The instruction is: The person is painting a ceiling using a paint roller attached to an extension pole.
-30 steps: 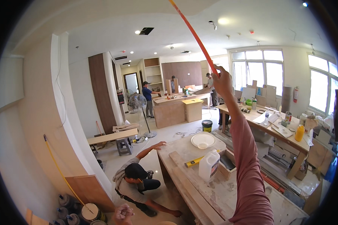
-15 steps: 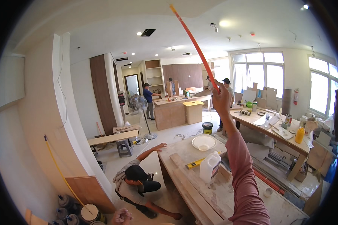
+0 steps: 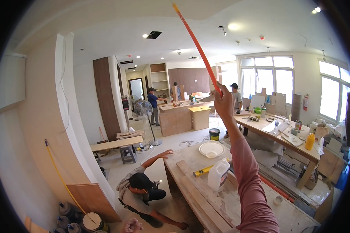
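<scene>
Indoors, dusty table [image 3: 228,202] below raised right hand [image 3: 223,99]; windows [image 3: 284,80] bright.

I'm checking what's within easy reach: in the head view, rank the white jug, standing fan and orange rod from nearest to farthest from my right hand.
1. Orange rod: in the right hand, slanting up and left.
2. White jug: below the hand, on the near table.
3. Standing fan: left, on the floor beyond that table.
</scene>
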`<state>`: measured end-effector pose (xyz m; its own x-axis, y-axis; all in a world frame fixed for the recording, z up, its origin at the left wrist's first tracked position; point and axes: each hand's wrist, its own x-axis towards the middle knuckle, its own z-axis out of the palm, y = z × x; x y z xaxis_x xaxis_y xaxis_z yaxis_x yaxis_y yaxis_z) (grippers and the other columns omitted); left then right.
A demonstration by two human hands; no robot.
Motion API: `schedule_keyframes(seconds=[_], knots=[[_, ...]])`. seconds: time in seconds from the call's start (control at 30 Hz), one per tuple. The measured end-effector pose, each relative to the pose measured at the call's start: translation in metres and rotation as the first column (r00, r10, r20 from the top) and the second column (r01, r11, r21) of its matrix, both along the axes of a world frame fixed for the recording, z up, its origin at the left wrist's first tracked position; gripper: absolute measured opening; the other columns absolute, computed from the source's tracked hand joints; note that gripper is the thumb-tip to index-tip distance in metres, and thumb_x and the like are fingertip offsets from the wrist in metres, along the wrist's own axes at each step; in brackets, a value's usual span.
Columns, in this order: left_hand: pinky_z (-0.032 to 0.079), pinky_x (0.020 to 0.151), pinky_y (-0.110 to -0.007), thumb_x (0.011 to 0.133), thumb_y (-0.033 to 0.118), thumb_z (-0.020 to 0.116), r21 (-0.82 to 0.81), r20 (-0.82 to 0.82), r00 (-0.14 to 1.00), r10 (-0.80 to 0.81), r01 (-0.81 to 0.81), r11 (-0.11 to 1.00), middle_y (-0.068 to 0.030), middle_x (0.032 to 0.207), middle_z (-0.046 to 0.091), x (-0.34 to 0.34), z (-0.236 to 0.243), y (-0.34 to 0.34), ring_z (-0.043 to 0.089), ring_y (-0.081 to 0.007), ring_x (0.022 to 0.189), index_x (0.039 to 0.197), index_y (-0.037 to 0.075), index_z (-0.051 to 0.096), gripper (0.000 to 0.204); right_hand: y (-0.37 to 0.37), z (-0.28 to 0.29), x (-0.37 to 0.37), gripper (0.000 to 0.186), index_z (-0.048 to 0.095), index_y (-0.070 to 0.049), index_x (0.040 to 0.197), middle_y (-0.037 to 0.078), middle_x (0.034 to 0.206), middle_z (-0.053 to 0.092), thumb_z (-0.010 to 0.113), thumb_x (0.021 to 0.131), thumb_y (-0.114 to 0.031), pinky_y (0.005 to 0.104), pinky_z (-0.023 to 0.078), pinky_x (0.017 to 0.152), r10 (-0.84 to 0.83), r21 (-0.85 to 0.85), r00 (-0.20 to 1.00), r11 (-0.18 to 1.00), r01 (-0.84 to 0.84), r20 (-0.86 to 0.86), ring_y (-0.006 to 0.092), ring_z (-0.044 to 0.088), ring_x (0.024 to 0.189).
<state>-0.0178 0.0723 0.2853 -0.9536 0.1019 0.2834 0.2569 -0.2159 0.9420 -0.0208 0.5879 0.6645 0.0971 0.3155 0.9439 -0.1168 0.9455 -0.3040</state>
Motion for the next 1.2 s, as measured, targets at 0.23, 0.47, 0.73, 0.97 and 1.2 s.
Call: schedule_keyframes(seconds=[0.23, 0.47, 0.73, 0.97, 1.2], knots=[[0.052, 0.073, -0.026, 0.098, 0.025, 0.070, -0.018, 0.043, 0.999, 0.022, -0.021, 1.000, -0.0038, 0.091, 0.070, -0.007, -0.002, 0.006, 0.064, -0.0112, 0.080, 0.117, 0.004, 0.070, 0.029, -0.004, 0.050, -0.003, 0.038, 0.067, -0.001, 0.125, 0.024, 0.097, 0.073, 0.067, 0.089, -0.011, 0.0424, 0.055, 0.077, 0.020, -0.054, 0.989, 0.998, -0.012, 0.147, 0.0348, 0.072, 0.079], [0.050, 0.073, -0.026, 0.098, 0.024, 0.070, 0.019, 0.041, 0.999, -0.014, 0.013, 1.000, -0.0023, 0.090, 0.069, -0.010, -0.010, 0.008, 0.061, -0.0101, 0.079, 0.118, 0.003, 0.070, 0.030, -0.010, 0.018, 0.009, 0.042, 0.065, -0.002, 0.130, 0.025, 0.099, 0.072, 0.066, 0.090, -0.011, 0.0411, 0.054, 0.079, 0.035, -0.097, 0.982, 0.995, -0.017, 0.184, 0.0331, 0.072, 0.081], [0.049, 0.071, -0.026, 0.098, 0.023, 0.069, 0.009, 0.102, 0.995, 0.014, -0.015, 1.000, -0.0017, 0.089, 0.068, -0.011, -0.008, 0.012, 0.062, -0.0112, 0.077, 0.111, 0.004, 0.070, 0.023, -0.003, 0.038, -0.007, 0.041, 0.065, -0.002, 0.129, 0.024, 0.099, 0.073, 0.067, 0.089, -0.009, 0.0432, 0.054, 0.080, 0.007, -0.075, 0.985, 0.997, 0.006, 0.171, 0.0352, 0.071, 0.081], [0.052, 0.070, -0.027, 0.099, 0.023, 0.069, -0.084, 0.036, 0.999, 0.030, -0.027, 0.996, -0.0030, 0.090, 0.069, -0.008, -0.019, 0.014, 0.064, -0.0124, 0.077, 0.109, 0.003, 0.070, 0.023, -0.003, 0.010, 0.003, 0.041, 0.066, -0.004, 0.129, 0.023, 0.100, 0.073, 0.068, 0.089, -0.010, 0.0436, 0.054, 0.081, 0.005, -0.100, 0.981, 0.995, 0.014, 0.193, 0.0351, 0.071, 0.083], [0.050, 0.071, -0.026, 0.099, 0.025, 0.070, -0.013, 0.071, 0.997, 0.001, -0.001, 1.000, -0.0025, 0.088, 0.068, -0.017, -0.024, 0.016, 0.063, -0.0110, 0.077, 0.110, 0.004, 0.070, 0.024, -0.001, 0.037, -0.008, 0.041, 0.065, -0.005, 0.130, 0.024, 0.100, 0.073, 0.067, 0.089, -0.011, 0.0469, 0.053, 0.087, 0.018, -0.094, 0.988, 0.996, -0.004, 0.152, 0.0383, 0.071, 0.085]])
